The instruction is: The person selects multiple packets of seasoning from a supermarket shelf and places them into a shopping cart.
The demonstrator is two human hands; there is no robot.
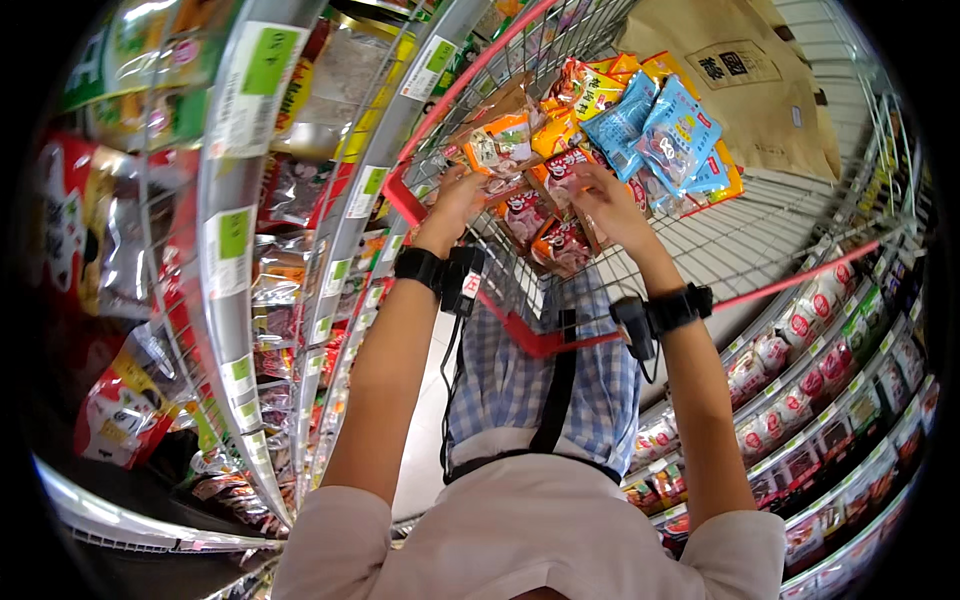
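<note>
A shopping cart of metal wire with red rims stands before me, and both my hands reach into it. My left hand is at the left side, beside an orange-and-white snack packet; its fingertips are partly hidden. My right hand has bent, parted fingers over a red snack packet. More red packets sit between the hands in an open cardboard box. Blue packets lie to the right of it, on top of yellow and orange packets.
A brown paper bag with printing lies at the cart's far right. Close on my left rise store shelves with price tags and bagged foods. Other shelves with packaged goods curve along the right. Black devices are strapped to both wrists.
</note>
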